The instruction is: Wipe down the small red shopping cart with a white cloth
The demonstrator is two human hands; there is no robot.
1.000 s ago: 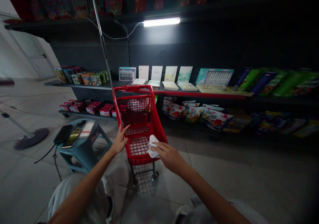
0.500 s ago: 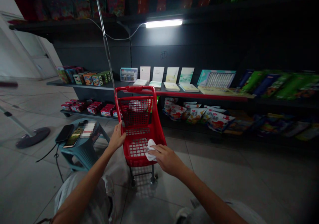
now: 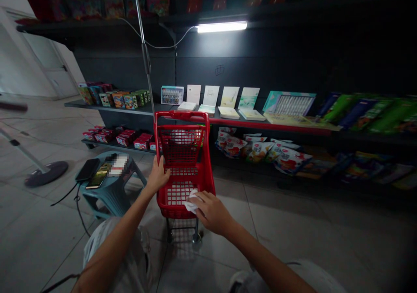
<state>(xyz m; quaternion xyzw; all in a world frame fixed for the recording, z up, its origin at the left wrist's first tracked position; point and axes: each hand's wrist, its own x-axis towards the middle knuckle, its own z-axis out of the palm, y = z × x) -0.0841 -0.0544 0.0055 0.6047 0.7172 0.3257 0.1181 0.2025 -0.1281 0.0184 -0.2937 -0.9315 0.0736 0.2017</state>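
In front of me stands a small red shopping cart [image 3: 203,175] with a lattice basket and grey legs on wheels. My left hand [image 3: 158,175] is closed over the basket's left side rim, its thumb on the inner side. Between the fingers of my right hand [image 3: 213,210] is a crumpled white cloth or tissue [image 3: 192,204]. That hand presses it against the basket's front rim, right of the middle. The part of the cloth under my fingers is hidden.
Left of the cart, a blue-grey plastic stool [image 3: 114,193] bears a phone [image 3: 99,174] and a black device [image 3: 87,170] with a cable. Behind, a dark shelf [image 3: 228,121] holds notebooks, boxes and snack bags. A round stand base [image 3: 47,174] is at far left.
My right hand with the cloth has shifted slightly left along the cart's front rim. My left hand keeps its hold. The cart's front end has swung a little left as the view moved.
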